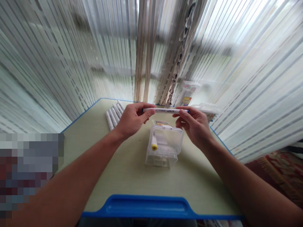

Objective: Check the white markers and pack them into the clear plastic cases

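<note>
A slim white marker [165,110] with dark blue ends is held level above the table, a hand at each end. My left hand [135,118] pinches its left end between thumb and fingers. At the other end, my right hand [194,123] grips the marker with thumb and forefinger. Below it stands a clear plastic case [167,142] with its lid raised, and one marker with a yellow end [154,147] is inside. Beyond my left wrist, several white markers [109,121] lie side by side on the table.
The pale table [118,179] has a blue rim with a moulded tray [146,205] at the near edge. Another clear case [188,94] stands at the back right, beside a clear container [208,108]. Striped sheer curtains [113,56] hang behind. A patterned red textile [279,170] lies at right.
</note>
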A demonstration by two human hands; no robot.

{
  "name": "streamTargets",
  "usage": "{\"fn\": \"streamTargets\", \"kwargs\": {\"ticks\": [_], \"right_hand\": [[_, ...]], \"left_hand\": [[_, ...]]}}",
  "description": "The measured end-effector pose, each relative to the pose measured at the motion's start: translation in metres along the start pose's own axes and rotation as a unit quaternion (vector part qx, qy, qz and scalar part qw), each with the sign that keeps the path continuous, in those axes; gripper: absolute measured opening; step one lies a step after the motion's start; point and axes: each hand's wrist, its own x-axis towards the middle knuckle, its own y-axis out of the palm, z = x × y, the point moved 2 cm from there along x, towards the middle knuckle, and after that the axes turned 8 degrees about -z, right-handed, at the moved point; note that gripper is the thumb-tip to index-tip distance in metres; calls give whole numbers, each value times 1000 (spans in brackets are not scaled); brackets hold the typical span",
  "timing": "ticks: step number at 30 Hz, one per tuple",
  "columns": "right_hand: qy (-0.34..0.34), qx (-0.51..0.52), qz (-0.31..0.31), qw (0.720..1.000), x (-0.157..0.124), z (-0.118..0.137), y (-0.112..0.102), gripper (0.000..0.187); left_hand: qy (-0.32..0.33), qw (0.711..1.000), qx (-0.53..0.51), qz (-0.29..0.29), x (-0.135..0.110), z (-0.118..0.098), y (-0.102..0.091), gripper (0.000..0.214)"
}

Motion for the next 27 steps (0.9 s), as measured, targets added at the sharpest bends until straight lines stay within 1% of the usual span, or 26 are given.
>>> {"fn": "streamTargets", "kwargs": {"ticks": [4,6,8,12,16,18,20,21,23,25,26,27], "right_hand": [[23,42,-2,999,0,-1,1,21],[26,59,-8,998,1,-1,1,20],[27,70,-14,997,2,0,0,20],[37,90,-19,995,3,0,0,21],[65,101,-3,993,2,-5,1,25],[69,94,5,993,2,-6,2,28],[49,85,1,995,3,-4,0,28],[24,80,-10,996,4,-2,-2,27],[-50,55,-54,996,8,3,-7,23],[-123,16,-107,986,11,9,-13,21],[-142,-1,-124,982,12,10,-15,22],[-146,-12,-129,981,12,11,-16,25]], "left_hand": [[-30,996,-82,-11,1,2,0,24],[-44,994,-95,-15,1,2,0,23],[-46,995,-84,-17,0,1,0,23],[-31,998,-53,-13,-3,-4,1,24],[-8,1000,-20,6,-8,-7,5,27],[2,1000,-3,16,-9,-6,7,27],[7,1000,16,10,-8,-4,7,27],[9,1000,25,-1,-7,-2,6,27],[12,999,40,-26,-5,-1,3,27],[9,998,42,-43,-3,0,1,27],[7,998,37,-46,-3,-1,0,27],[3,999,30,-46,-3,-1,0,27]]}}
